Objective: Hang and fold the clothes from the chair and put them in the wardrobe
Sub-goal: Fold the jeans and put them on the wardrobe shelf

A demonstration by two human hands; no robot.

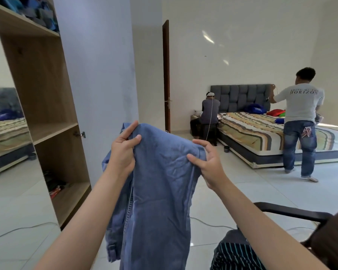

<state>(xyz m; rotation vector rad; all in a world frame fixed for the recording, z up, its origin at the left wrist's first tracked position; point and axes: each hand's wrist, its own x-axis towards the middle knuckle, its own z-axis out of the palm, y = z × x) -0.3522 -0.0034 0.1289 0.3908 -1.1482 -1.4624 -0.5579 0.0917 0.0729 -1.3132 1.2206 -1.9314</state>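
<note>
White floor tiles [213, 184] are running from under the person's arms all the way to the far wall. Nearest, at the lower right, a chair [293, 212] is showing its dark armrest, and a striped garment [234, 256] is lying on it beside a dark one. Just ahead, both hands are holding a blue garment [160, 191] up in the air between chair and wardrobe, its zipper edge hanging down on the left. The left hand [123, 151] is gripping the top left, thumb and fingers clamped on a fold of cloth. The right hand [207, 162] is pinching the top right, thumb pressing the cloth from the front while the fingers are curling over the edge. To the left, the wardrobe [45, 98] is standing open, its door [98, 61] swung wide; folded clothes [35, 10] are sitting on its top shelf and something red and dark is lying on a low one. Farther back, a bed [261, 129] with a striped cover is standing against the wall. One person [210, 114] is sitting beside it, back turned; another [300, 121] is standing at its foot.
</note>
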